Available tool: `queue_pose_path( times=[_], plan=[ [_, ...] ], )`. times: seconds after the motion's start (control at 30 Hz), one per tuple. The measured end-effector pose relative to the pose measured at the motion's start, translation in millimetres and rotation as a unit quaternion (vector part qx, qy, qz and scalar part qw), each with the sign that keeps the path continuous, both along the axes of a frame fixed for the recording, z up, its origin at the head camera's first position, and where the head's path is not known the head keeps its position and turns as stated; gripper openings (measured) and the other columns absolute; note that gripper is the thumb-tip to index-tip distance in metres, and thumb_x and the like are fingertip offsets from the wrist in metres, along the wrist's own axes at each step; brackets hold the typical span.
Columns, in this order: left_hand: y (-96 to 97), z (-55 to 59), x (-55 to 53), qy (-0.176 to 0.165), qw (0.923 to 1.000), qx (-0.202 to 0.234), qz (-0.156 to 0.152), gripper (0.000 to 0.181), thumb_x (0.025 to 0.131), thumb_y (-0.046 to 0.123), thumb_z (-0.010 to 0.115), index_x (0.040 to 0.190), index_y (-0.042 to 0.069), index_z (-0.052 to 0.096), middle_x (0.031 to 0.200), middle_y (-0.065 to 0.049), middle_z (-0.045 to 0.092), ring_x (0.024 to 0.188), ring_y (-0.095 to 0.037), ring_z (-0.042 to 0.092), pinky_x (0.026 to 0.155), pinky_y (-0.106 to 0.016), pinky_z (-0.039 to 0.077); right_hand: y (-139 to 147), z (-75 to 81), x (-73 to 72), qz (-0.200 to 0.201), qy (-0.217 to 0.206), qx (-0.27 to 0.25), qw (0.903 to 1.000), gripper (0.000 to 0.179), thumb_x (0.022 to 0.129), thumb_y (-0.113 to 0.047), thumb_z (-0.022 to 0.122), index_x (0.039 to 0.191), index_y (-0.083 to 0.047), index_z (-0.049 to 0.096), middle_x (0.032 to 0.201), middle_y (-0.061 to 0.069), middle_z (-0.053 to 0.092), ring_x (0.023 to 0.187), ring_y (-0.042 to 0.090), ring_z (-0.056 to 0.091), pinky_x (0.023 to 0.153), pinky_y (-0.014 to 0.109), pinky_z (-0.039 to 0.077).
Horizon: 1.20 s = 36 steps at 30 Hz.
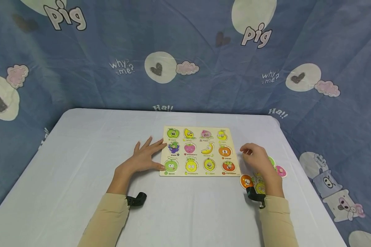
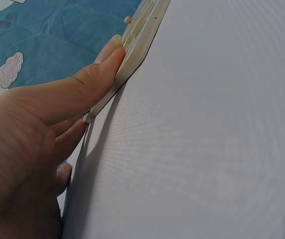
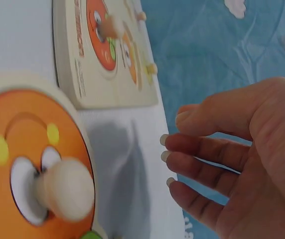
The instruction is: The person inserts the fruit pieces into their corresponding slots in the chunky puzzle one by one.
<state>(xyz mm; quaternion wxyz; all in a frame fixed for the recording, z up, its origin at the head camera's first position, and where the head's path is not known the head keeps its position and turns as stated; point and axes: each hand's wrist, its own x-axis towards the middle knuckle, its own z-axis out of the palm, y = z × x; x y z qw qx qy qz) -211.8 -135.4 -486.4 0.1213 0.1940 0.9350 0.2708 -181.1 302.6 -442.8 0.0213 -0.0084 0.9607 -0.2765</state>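
Note:
A pale wooden fruit puzzle board lies on the white table, with rows of cartoon fruits. My left hand is at its left edge, fingers spread; the thumb rests along the edge near the melon picture. Just off the board's right side is my right hand, raised over the table with loosely bent fingers and nothing in them. Below it sits a loose orange-coloured fruit piece with a wooden knob. In the right wrist view, the persimmon piece on the board also bears a knob.
More loose fruit pieces lie by the right forearm: a yellow-green one partly covered by the wrist camera, a pink one and a green one. A blue printed cloth hangs behind the table.

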Motion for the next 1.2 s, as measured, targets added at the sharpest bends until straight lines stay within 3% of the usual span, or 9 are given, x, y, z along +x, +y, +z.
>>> queue_pose_path(
  times=[0.3, 0.67, 0.83, 1.2],
  plan=[
    [0.6, -0.8, 0.3, -0.003, 1.0000, 0.003, 0.002, 0.105, 0.066, 0.057, 0.084, 0.155, 0.029, 0.036, 0.166, 0.000, 0.024, 0.156, -0.037, -0.001, 0.119, -0.068, -0.012, 16, 0.4, 2.2, -0.014, 0.009, 0.017, 0.9997, 0.024, 0.089, -0.008, 0.057, 0.109, -0.002, 0.069, 0.102, 0.017, 0.067, 0.093, 0.030, 0.058, 0.080, 0.041, 0.049],
    [1.5, 1.5, 0.3, -0.006, 1.0000, 0.004, 0.003, 0.103, 0.067, 0.054, 0.085, 0.154, 0.029, 0.037, 0.166, 0.000, 0.024, 0.156, -0.036, -0.001, 0.119, -0.068, -0.012, 36, -1.4, 9.7, -0.083, -0.019, 0.034, 0.9958, 0.030, 0.089, -0.004, 0.049, 0.114, -0.001, 0.067, 0.106, 0.019, 0.062, 0.095, 0.032, 0.054, 0.080, 0.043, 0.049],
    [0.7, 0.6, 0.5, -0.008, 1.0000, 0.004, 0.004, 0.103, 0.067, 0.055, 0.085, 0.154, 0.029, 0.037, 0.166, 0.001, 0.024, 0.157, -0.036, -0.001, 0.119, -0.068, -0.012, 43, -3.9, 10.3, -0.089, -0.007, 0.041, 0.9952, 0.029, 0.089, -0.001, 0.050, 0.111, 0.000, 0.068, 0.105, 0.020, 0.064, 0.094, 0.033, 0.054, 0.082, 0.045, 0.049],
    [-0.8, -1.2, 0.0, -0.006, 1.0000, 0.006, 0.001, 0.104, 0.066, 0.057, 0.084, 0.155, 0.030, 0.036, 0.166, 0.001, 0.024, 0.156, -0.037, -0.001, 0.118, -0.068, -0.012, 53, -7.0, 12.8, -0.117, -0.024, 0.038, 0.9921, 0.032, 0.086, 0.004, 0.048, 0.112, 0.001, 0.067, 0.102, 0.020, 0.063, 0.092, 0.032, 0.054, 0.076, 0.040, 0.047]
  ],
)
